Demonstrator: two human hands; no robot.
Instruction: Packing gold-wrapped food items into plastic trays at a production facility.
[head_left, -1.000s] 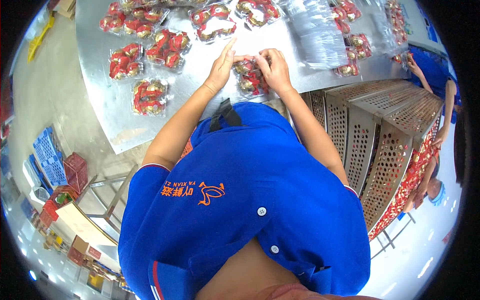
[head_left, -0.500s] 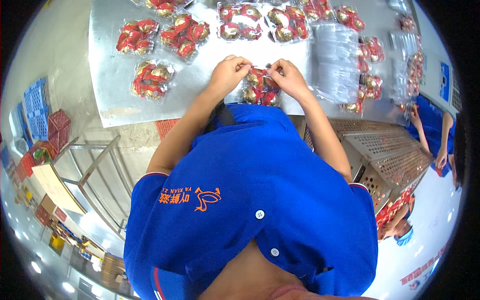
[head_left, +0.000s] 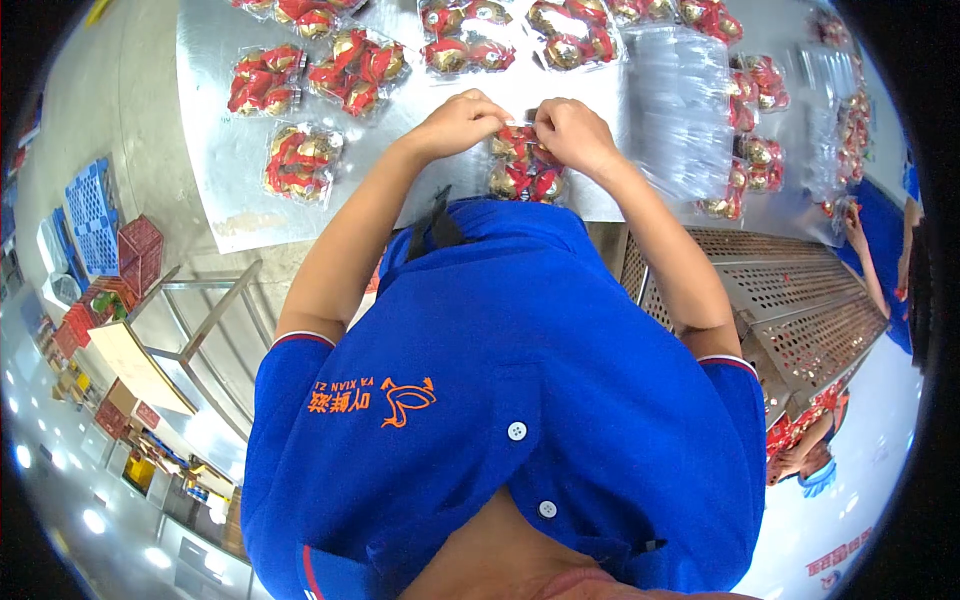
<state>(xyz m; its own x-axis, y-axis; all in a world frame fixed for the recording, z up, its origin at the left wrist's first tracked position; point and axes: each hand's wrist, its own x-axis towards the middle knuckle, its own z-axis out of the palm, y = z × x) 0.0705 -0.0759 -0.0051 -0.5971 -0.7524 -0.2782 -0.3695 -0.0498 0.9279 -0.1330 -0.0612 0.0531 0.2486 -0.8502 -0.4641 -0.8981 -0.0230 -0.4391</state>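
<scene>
Near the table's front edge, right against my blue shirt, lies a clear plastic bag (head_left: pixel 525 175) filled with several round pieces wrapped in red and gold. My left hand (head_left: pixel 462 124) is closed at the bag's top left corner, its thumb and fingers pinched together. At the top right corner my right hand (head_left: pixel 577 134) is closed too, knuckles up, with fingertips curled out of sight. The bag's upper edge stretches between both hands. To the right of my right hand lies a pile of flat clear bags (head_left: pixel 680 115).
More filled red-and-gold packs (head_left: pixel 301 160) lie on the metal table (head_left: pixel 235 190), to the left, far side and right. A perforated metal bin (head_left: pixel 790 290) stands below on the right. Co-workers are at the right, one arm (head_left: pixel 868 255) reaching to the table. A metal frame (head_left: pixel 205 320) stands left.
My hands have stayed at the bag's top edge, and the fingers of my right hand have curled in more. The view has shifted slightly over the table.
</scene>
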